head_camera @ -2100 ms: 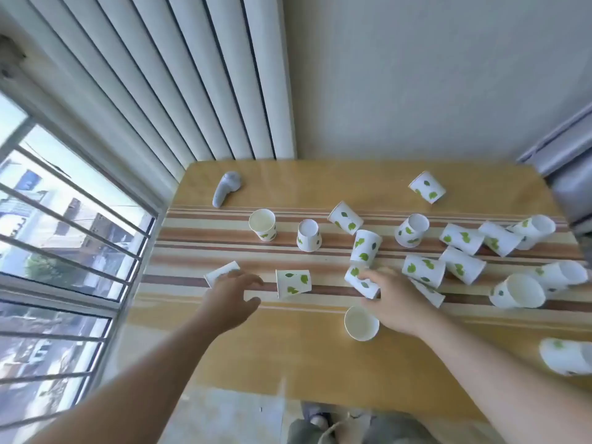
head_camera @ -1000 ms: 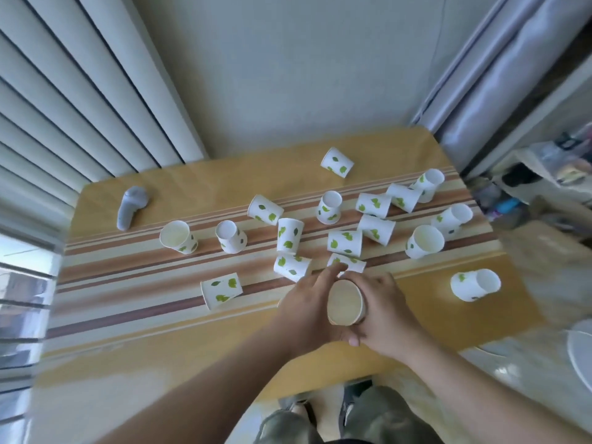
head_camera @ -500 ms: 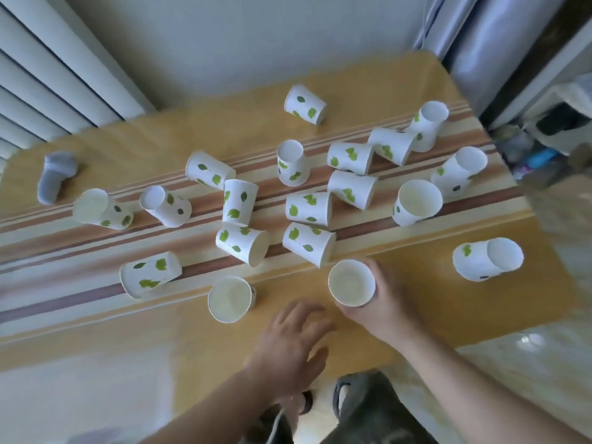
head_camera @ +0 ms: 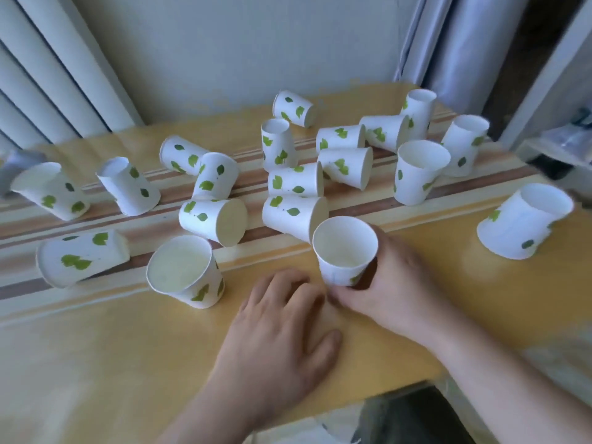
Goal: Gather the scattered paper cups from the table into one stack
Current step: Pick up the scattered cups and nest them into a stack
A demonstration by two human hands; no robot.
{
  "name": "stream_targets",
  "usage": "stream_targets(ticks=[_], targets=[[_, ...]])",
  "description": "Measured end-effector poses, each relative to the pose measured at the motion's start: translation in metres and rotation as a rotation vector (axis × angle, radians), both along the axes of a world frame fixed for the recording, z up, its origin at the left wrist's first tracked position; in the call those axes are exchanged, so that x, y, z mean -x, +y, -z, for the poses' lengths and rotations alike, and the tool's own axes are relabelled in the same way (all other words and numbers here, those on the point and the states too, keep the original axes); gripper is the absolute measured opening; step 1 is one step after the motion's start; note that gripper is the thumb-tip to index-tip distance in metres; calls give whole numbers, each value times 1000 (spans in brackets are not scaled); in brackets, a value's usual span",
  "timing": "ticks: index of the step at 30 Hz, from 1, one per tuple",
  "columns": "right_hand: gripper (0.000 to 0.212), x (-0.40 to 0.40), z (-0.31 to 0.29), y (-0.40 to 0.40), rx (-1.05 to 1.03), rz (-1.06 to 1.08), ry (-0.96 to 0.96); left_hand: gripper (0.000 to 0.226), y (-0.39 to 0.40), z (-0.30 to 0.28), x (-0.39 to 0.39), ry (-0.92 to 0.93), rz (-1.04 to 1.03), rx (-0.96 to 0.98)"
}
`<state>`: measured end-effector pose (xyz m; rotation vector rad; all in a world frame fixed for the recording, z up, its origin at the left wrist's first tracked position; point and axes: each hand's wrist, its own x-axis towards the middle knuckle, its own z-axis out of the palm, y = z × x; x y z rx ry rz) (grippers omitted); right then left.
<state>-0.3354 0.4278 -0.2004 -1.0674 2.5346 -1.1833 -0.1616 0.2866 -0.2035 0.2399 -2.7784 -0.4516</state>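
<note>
— Fingers (head_camera: pixel 382 246) first: what are they doing?

— Those of the right hand (head_camera: pixel 395 283) are curled round the held cup (head_camera: pixel 344 249), low on its wall, with the thumb at its foot. The cup stands mouth up on the yellow table (head_camera: pixel 96 363), near the front edge. The left hand (head_camera: pixel 282 338) lies palm down just beside it, its fingers (head_camera: pixel 288 283) loosely apart and gripping nothing.

— How does the cup look?

— White paper, plain cream inside, with a rolled rim. A bit of green print shows at the base (the hand covers the rest). Whether another cup is nested inside it, I cannot tell.

— And how many in all?

— Nineteen, counting the held one. An open cup (head_camera: pixel 184 272) stands tilted just left of the hands, and two lying cups (head_camera: pixel 213 221) (head_camera: pixel 294 216) rest just behind, the second touching the held cup's rim. Beyond them a cluster crowds the brown stripes, some upright, more on their sides. One cup (head_camera: pixel 525 224) sits well apart at the right, and another (head_camera: pixel 293 107) lies alone at the back.

— Any writing?

— Scattered green leaves are the only print I can make out. At the far left edge sits a grey object (head_camera: pixel 12 168), too blurred to name.
</note>
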Motion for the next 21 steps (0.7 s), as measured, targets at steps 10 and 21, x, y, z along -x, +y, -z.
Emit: stream_targets(ticks=[10,21], targets=[[117,-16,-27,28,-147,-85,-63,58,13,-23,-8,-168,-144,102],[118,-28,-22,75,-96,-33,-76,31,17,-31,-62,161,-376,-277]])
